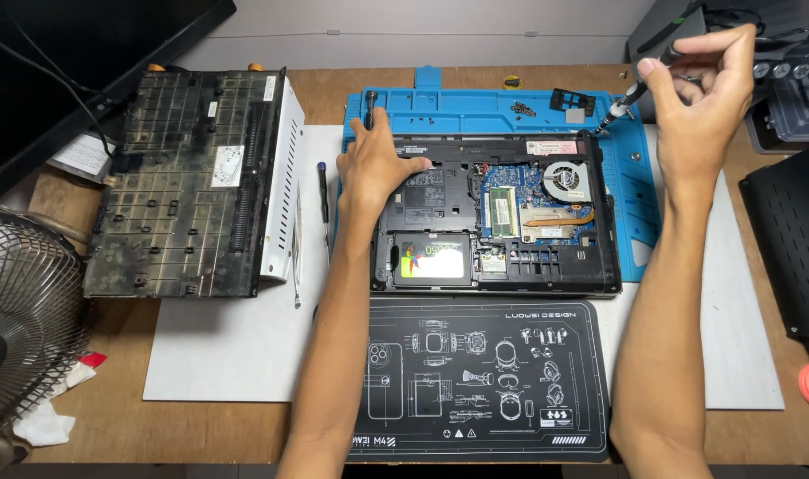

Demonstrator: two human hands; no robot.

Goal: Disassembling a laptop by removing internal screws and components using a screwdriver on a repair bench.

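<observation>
— On the table (245,426), item one: what sits under your hands?

— Opened laptop (498,217), bottom side up, cover off, lying on a blue work mat (640,222). Visible inside: a round fan (565,180) at the upper right, a copper heat pipe (560,215) below it, a green memory module (500,210) near the middle, a flat drive (434,260) in the lower left bay.

— Item two: your left hand?

— Your left hand (375,164) lies flat on the laptop's upper left corner, fingers spread, its grip open and closed round nothing; it presses on the chassis.

— Item three: your right hand?

— Your right hand (702,89) is raised above the laptop's upper right corner, its grip clamped on a slim screwdriver (631,93). The tool slants down and to the left, its tip at the far right corner of the chassis; whether it sits in a screw you cannot tell.

— Item four: surroundings?

— A removed dark panel (187,182) with a white edge, left of the laptop, well apart from it. A second screwdriver (323,200) with a blue tip lies between panel and laptop on a white sheet (236,355). A black mat (484,377) with line drawings lies just in front of the laptop. Small loose screws (522,108) rest at the top of the blue mat. A wire fan guard (23,319) stands at the far left edge.
</observation>
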